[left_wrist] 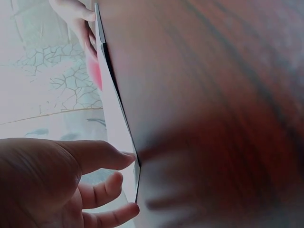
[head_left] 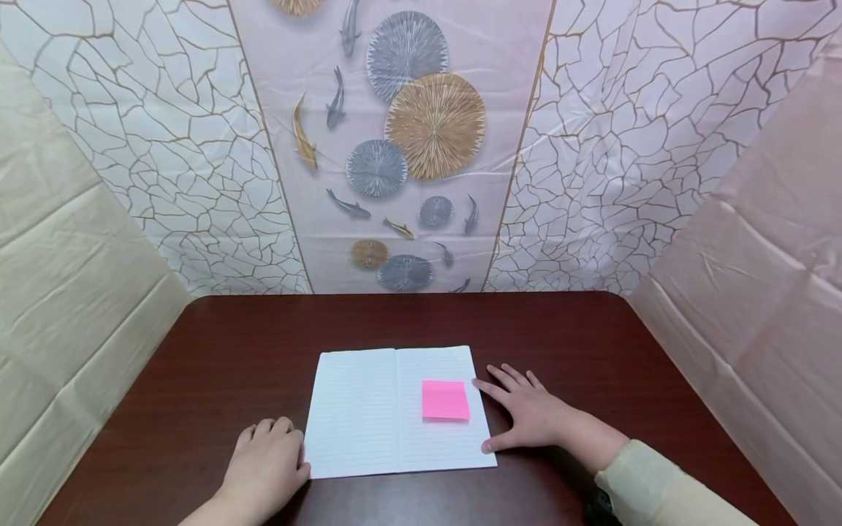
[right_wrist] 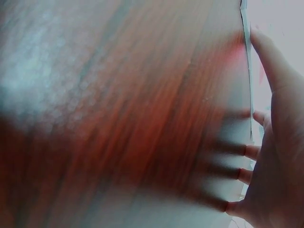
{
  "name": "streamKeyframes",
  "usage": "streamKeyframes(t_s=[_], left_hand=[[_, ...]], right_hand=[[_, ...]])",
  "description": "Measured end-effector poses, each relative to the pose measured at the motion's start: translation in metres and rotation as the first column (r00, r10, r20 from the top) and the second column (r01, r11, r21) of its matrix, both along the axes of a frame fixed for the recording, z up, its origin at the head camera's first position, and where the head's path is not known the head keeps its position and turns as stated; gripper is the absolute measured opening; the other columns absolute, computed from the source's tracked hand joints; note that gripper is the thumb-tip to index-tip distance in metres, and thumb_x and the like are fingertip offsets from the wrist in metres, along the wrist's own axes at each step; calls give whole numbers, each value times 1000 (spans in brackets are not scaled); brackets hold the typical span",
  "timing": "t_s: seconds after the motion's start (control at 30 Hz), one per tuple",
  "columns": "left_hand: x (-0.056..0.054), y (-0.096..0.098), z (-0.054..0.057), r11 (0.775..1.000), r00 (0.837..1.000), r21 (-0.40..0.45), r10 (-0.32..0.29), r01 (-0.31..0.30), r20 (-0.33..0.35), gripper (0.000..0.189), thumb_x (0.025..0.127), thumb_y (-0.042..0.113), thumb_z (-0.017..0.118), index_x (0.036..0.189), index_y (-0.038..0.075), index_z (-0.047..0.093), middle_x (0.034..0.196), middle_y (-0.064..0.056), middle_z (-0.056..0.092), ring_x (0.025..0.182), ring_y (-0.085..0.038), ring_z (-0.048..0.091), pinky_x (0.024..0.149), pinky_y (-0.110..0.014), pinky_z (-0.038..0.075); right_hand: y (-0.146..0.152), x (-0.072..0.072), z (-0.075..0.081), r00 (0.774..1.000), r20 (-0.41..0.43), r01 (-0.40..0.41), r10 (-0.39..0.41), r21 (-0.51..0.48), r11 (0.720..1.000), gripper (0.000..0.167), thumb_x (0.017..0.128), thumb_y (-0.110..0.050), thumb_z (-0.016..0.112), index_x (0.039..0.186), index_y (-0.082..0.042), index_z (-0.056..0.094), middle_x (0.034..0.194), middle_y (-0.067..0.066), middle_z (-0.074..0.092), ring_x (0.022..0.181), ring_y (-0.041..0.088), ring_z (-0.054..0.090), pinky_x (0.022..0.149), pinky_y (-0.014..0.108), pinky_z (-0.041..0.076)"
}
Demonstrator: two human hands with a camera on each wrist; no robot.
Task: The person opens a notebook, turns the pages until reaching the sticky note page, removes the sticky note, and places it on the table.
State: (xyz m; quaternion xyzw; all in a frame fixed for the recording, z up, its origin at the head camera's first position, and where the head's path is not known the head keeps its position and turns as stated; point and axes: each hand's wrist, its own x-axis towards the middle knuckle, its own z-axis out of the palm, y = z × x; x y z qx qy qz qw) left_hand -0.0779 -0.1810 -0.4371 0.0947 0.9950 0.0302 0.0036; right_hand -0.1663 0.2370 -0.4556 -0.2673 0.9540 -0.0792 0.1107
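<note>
An open lined notebook point(head_left: 351, 413) lies flat on the dark wooden table, its spine running away from me. On its right page sits a pink sticky note point(head_left: 445, 400), the lower edge slightly raised. My left hand point(head_left: 266, 464) rests at the notebook's lower left corner, fingers loosely bent. In the left wrist view its thumb point(left_wrist: 114, 156) touches the notebook's edge. At the right edge my right hand point(head_left: 529, 409) lies with fingers spread; thumb and index fingertip touch the page's margin. The other fingers of that hand point(right_wrist: 280, 142) rest on the table beyond the notebook.
The reddish-brown table point(head_left: 230, 343) extends around the notebook on every side. A patterned curtain point(head_left: 401, 146) hangs behind it, and plain cloth walls point(head_left: 756, 307) flank both sides. Something dark point(head_left: 600, 505) shows under the right sleeve point(head_left: 647, 482).
</note>
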Motion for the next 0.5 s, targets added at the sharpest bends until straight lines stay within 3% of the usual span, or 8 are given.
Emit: streamKeyframes(t_s=[0.17, 0.3, 0.5], left_hand=[[-4, 4, 1, 1000, 998, 6, -30, 30, -50, 15, 75, 20, 71, 85, 14, 61, 96, -5, 58, 102, -35, 55, 93, -62, 40], [-9, 12, 4, 998, 994, 33, -55, 59, -97, 14, 76, 21, 68, 87, 16, 60, 101, -5, 59, 107, -35, 54, 98, -60, 37], [-22, 36, 9, 994, 989, 60, -86, 94, -123, 35, 83, 38, 73, 104, 11, 67, 114, -10, 62, 116, -36, 54, 102, -58, 37]], right_hand=[[1, -1, -1, 1000, -3, 1, -1, -5, 1000, 109, 68, -87, 59, 156, -28, 33, 161, 14, 24, 147, 42, 17, 109, 71, 17], [2, -3, -5, 1000, -3, 6, -6, -5, 1000, 110, 68, -88, 59, 156, -29, 31, 162, 12, 22, 148, 40, 16, 111, 70, 16], [1, -4, -6, 1000, 6, 14, -14, 1, 1000, 111, 67, -89, 58, 157, -31, 30, 163, 11, 21, 149, 39, 14, 111, 69, 15]])
